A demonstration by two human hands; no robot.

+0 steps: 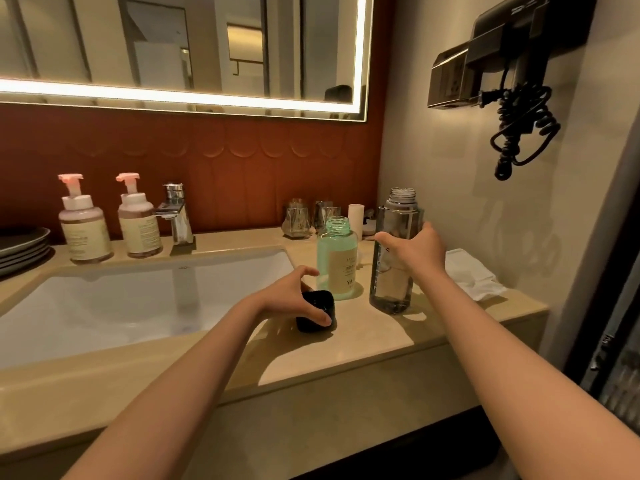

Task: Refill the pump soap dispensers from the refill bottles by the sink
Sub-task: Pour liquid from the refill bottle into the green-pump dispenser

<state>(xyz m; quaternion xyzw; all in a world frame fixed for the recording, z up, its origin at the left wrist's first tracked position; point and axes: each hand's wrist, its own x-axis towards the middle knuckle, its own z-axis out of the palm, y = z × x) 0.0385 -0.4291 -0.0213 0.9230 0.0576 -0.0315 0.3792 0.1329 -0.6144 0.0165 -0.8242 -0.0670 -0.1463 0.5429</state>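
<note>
Gripping a black cap (320,302), left hand (294,296) flanks the green bottle (337,261); right hand (419,251) clasps grey bottle (393,282).

A lit-edged mirror (173,46) hangs above the rust-red tiled wall (242,168). A chrome tap (176,216) stands behind the basin, with dark plates (24,247) stacked at the far left. Glass tumblers (298,220) and a white cup (356,220) stand against the back wall. A folded white cloth (467,275) lies at the counter's right end, below a wall-mounted hair dryer (512,50) with its coiled cord (523,133).
</note>
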